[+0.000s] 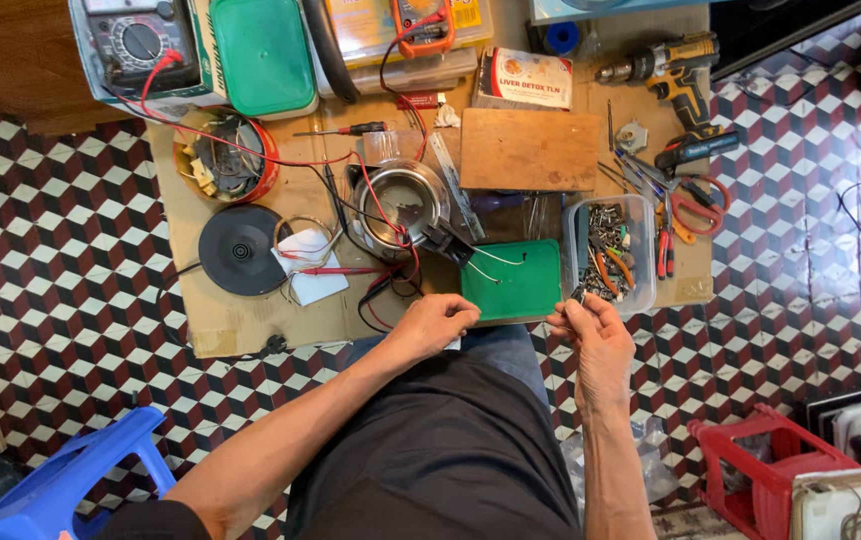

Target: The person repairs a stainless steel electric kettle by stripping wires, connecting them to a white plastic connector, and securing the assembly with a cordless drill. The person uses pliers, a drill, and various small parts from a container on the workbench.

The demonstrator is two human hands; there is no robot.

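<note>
My left hand (437,323) rests closed at the near edge of a cardboard sheet (250,320), next to a green lid (513,281) with white wires lying on it. My right hand (590,325) pinches a small dark metal part just in front of a clear plastic box (610,250) full of screws and bits. An open steel kettle body (405,205) lies beyond the left hand, with red and black wires trailing from it. Its round black base (240,250) sits to the left.
A wooden board (530,150), red-handled scissors (695,205), pliers and a cordless drill (670,70) lie at the right. Two multimeters (140,40), a green-lidded box (262,55) and a red tin (225,155) sit at the back. A blue stool (60,480) and red crate (770,470) stand near me.
</note>
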